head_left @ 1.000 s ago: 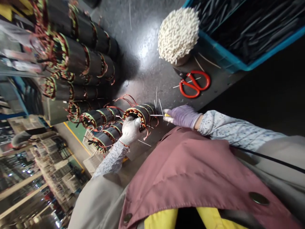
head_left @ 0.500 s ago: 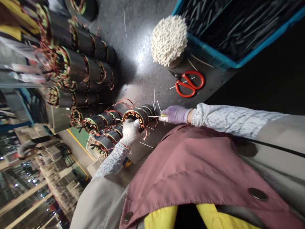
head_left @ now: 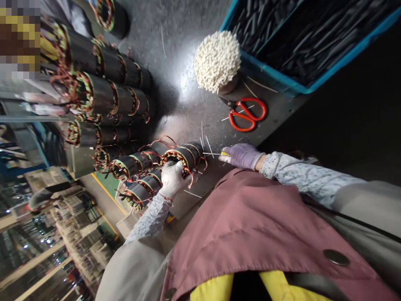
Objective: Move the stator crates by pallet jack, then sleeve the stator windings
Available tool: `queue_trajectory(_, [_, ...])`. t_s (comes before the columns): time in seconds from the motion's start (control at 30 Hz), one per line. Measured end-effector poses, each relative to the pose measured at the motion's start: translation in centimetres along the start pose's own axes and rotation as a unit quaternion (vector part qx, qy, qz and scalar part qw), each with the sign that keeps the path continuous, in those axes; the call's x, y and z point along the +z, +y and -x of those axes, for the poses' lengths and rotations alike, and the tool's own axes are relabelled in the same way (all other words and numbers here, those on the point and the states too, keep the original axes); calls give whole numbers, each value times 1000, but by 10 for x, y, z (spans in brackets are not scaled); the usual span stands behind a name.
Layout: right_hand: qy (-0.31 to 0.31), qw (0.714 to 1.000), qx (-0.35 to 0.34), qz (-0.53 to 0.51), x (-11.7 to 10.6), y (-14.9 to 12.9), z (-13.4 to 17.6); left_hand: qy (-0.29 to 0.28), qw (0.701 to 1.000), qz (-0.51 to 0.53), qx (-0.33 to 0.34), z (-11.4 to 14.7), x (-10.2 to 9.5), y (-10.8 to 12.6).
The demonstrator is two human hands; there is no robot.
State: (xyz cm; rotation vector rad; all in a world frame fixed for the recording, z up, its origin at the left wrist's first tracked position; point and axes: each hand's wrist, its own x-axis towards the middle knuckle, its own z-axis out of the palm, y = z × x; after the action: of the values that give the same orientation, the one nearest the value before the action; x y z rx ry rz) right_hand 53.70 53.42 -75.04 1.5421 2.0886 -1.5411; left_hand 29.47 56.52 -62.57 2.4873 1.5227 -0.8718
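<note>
- Left hand (head_left: 171,179) is gripping the stator (head_left: 181,156) at the bench (head_left: 188,96) edge — fingers closed on its near rim.
- Right hand (head_left: 240,155) is pinching a thin tool (head_left: 210,154) just beside the windings, apparently mid-job.
- Behind, stacked stators (head_left: 103,88) are lying in rows — I cannot tell which are finished.

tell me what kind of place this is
Most likely a motor factory's winding bench: rows of wound stators with copper coils lie on the worktable, a blue bin holds dark sleeves, and stocked racks fill the floor beyond.
</note>
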Motion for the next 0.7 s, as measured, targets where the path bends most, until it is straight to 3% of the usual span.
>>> queue_trajectory(0.13, [5,1000,-9,-4,4,-6,-14,10,1000,6,11,2,0,-1])
queue_trajectory(0.27, [-14,1000,-11,13,-8,-14,-25,-3,1000,12,17,2,1,-2])
queue_trajectory(0.57, [-54,992,-63,93,-28,-4,-33,-24,998,50,30,3,3,1])
queue_trajectory(0.7, [-44,985,-112,128,-42,-11,-47,-17,997,66,38,4,5,-2])
